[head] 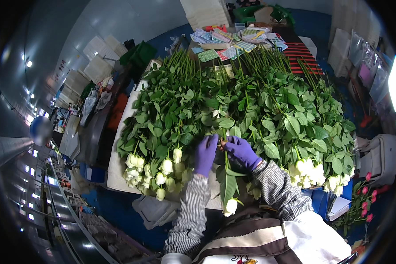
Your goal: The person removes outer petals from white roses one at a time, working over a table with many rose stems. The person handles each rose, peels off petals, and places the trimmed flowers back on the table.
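My right hand [242, 152], in a purple glove, grips the green stem of a white rose [230, 207] with its thumb and fingers. The bloom hangs downward in front of my apron [250, 236], and long leaves [229, 186] run along the stem above it. Close beside the stem, on its left, is my left hand [206, 155], also in purple. Its fingertips are bent together; whether they pinch a leaf or the stem is hidden. Leafy rose stems lie beneath both hands, with white blooms at left [166, 167] and right [305, 167] along the near edge.
Bare stem ends [181, 64] point toward the far side of the table. Patterned sheets [208, 55] are heaped there beside a red-striped surface [300, 57]. A grey plastic bin [155, 209] stands below at left. Pink roses [364, 206] and a blue container [320, 201] are at right.
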### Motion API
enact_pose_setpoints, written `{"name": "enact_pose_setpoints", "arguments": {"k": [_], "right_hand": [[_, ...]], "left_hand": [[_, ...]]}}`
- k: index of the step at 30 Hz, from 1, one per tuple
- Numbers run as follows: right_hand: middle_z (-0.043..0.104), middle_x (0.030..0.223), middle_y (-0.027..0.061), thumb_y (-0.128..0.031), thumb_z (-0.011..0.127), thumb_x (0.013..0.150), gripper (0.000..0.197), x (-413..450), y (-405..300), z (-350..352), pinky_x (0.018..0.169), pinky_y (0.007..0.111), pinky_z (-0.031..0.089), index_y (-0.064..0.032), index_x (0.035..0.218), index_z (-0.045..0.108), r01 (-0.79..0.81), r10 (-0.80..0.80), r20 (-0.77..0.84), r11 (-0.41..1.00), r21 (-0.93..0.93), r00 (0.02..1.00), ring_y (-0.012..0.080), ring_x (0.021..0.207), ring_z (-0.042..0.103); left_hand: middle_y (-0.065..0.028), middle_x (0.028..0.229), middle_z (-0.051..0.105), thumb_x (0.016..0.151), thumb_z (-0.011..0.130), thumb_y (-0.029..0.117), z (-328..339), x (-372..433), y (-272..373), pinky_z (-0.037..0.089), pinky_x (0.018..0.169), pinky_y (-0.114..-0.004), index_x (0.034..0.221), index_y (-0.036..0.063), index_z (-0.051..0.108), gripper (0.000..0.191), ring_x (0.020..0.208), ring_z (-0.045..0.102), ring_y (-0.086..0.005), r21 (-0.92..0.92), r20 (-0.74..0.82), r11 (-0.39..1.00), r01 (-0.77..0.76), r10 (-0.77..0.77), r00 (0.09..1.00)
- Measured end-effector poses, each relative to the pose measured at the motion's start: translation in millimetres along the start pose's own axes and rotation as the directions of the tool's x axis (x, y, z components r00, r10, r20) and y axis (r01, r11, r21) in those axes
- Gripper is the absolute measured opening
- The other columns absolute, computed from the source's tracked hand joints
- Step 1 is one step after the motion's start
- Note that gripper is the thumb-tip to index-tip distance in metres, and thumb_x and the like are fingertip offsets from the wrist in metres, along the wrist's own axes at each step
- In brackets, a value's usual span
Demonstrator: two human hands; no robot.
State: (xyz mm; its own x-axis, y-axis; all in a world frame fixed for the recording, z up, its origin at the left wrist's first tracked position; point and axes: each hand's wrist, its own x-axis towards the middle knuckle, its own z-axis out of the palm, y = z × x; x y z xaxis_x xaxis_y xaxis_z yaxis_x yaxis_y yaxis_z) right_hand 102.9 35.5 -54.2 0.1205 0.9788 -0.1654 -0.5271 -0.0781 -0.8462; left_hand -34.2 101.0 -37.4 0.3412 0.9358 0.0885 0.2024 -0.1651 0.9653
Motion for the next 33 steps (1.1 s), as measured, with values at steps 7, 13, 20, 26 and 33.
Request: {"name": "enact_pose_setpoints", "arguments": {"k": [7, 13, 20, 26, 33], "right_hand": [[0.054, 0.066, -0.0007, -0.02, 0.061, 0.091, 0.018, -6, -18, 0, 0.042, 0.021, 0.039, -0.0054, 0.083, 0.054, -0.014, 0.011, 0.065, 0.999, 0.051, 0.998, 0.0076, 0.046, 0.048], [0.063, 0.076, 0.0037, -0.016, 0.06, 0.092, 0.015, -20, -61, -31, 0.039, 0.018, 0.037, -0.0014, 0.091, 0.057, 0.0, -0.036, 0.18, 0.981, 0.195, 0.983, 0.0056, 0.044, 0.048], [0.06, 0.079, -0.001, -0.023, 0.059, 0.092, 0.021, -19, -75, -62, 0.043, 0.018, 0.033, -0.0034, 0.096, 0.06, 0.239, -0.237, 0.031, 0.964, -0.115, 0.971, 0.0037, 0.046, 0.043], [0.051, 0.067, -0.0044, -0.027, 0.061, 0.092, 0.02, -17, -54, -48, 0.043, 0.02, 0.03, -0.0085, 0.087, 0.055, 0.115, -0.104, -0.107, 0.989, 0.092, 0.989, 0.0042, 0.045, 0.039], [0.047, 0.063, -0.0087, -0.022, 0.065, 0.088, 0.014, -27, -36, -50, 0.044, 0.02, 0.023, -0.0084, 0.092, 0.062, 0.112, -0.109, -0.204, 0.994, 0.005, 0.973, 0.0018, 0.047, 0.034]], "left_hand": [[0.0008, 0.068, 0.052, 0.09, 0.063, 0.022, 22, 49, 0, 0.041, 0.059, -0.024, 0.083, 0.0022, 0.06, 0.021, 0.063, 0.049, -0.0073, -0.053, 0.154, 0.998, 0.012, -0.004, 0.988], [-0.0143, 0.096, 0.06, 0.086, 0.06, 0.008, -11, 51, -2, 0.049, 0.075, -0.034, 0.098, -0.0014, 0.062, 0.015, 0.082, 0.06, -0.0279, 0.448, 0.003, 0.799, -0.402, 0.448, 0.894], [-0.0126, 0.116, 0.062, 0.093, 0.058, 0.025, -69, -82, 111, 0.047, 0.092, -0.032, 0.131, 0.0093, 0.05, 0.042, 0.106, 0.06, -0.0216, 0.418, 0.733, 0.907, 0.047, -0.368, 0.572], [-0.0146, 0.074, 0.063, 0.089, 0.055, 0.04, -10, -37, -23, 0.049, 0.061, -0.041, 0.085, 0.0059, 0.057, 0.035, 0.069, 0.062, -0.03, 0.917, 0.019, 0.378, -0.123, 0.266, 0.964], [-0.0194, 0.083, 0.067, 0.086, 0.05, 0.044, 21, 6, -70, 0.05, 0.068, -0.044, 0.086, 0.0047, 0.06, 0.04, 0.078, 0.066, -0.037, 0.901, -0.213, 0.369, 0.229, -0.083, 0.973]]}}
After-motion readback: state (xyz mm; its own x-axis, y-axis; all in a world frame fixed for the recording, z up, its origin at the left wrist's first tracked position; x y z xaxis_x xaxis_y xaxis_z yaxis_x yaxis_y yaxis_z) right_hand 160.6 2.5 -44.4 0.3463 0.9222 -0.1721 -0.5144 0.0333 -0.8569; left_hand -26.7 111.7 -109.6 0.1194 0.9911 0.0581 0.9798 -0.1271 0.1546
